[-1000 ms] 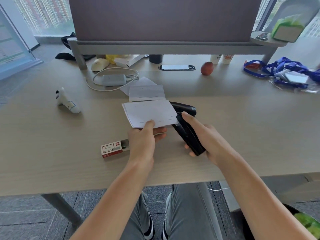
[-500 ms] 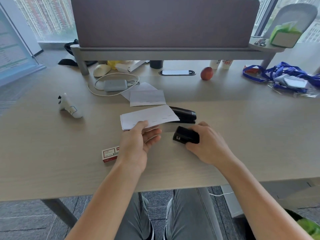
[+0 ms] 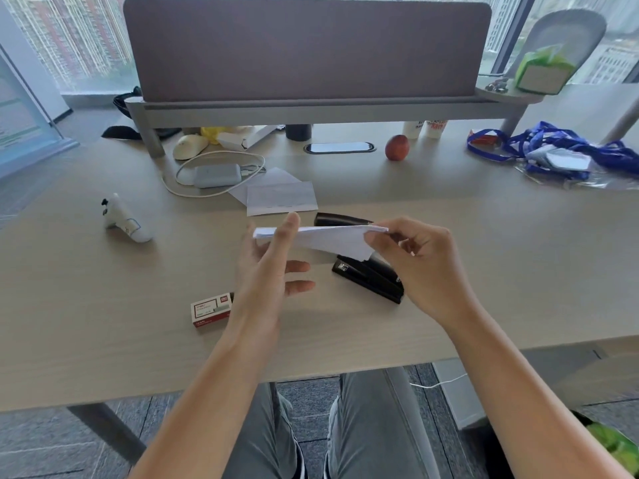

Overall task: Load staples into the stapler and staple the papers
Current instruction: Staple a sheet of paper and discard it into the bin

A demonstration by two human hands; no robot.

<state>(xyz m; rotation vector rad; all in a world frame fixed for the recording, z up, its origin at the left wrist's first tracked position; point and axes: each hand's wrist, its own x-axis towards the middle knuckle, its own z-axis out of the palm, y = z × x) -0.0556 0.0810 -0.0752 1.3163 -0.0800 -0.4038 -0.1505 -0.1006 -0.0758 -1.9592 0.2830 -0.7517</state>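
— Where does the view look from?
— From the person's head, forward and down across the desk (image 3: 103,323). It is wide-angle, so the desk's edges bow.
— How near is it?
— Close. Both forearms enter from the bottom edge. The left hand (image 3: 266,267) and right hand (image 3: 425,267), with the papers (image 3: 332,238) between them, sit near mid-frame, and the knees show under the near edge.
— How far does it reach?
— To the partition (image 3: 307,50) at the desk's back and the windows (image 3: 69,39) behind.

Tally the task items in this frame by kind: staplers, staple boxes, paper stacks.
Staplers: 2
Staple boxes: 1
Paper stacks: 2, one held, one on the desk
Total: 5
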